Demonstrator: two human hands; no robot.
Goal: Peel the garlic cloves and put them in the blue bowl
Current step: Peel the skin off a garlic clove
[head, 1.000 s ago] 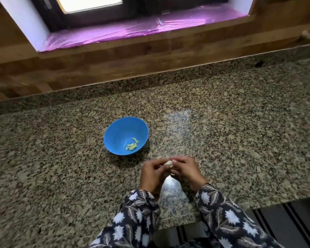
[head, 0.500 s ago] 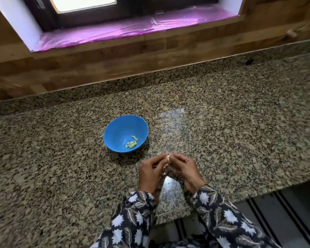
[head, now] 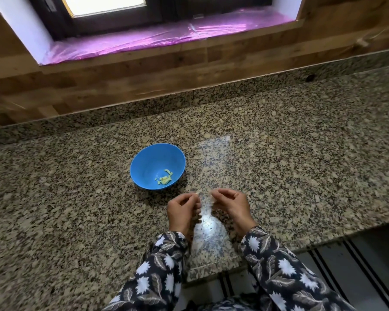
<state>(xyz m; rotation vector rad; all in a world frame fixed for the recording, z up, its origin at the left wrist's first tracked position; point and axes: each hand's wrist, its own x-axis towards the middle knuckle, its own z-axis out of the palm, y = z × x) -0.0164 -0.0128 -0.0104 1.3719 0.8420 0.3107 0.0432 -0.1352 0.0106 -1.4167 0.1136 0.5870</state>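
Hands point(head: 182, 212) point(head: 231, 207) newly apart; cloves point(head: 164, 178) in bowl point(head: 148, 158)

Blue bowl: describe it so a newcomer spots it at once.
Below the pink-lined window sill runs a speckled granite counter. Near its middle, just beyond and left of the person's left hand, sits the blue bowl. It is the only dish there, plain bright blue, with a few yellowish garlic pieces inside.

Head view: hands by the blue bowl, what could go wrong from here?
1. The left hand and right hand pinch pale garlic bits over the granite counter, not the blue bowl; a dropped bit would be hard to spot on the speckle.
2. Clove and skin are indistinguishable here, so skin may reach the bowl beside the peeled pieces.
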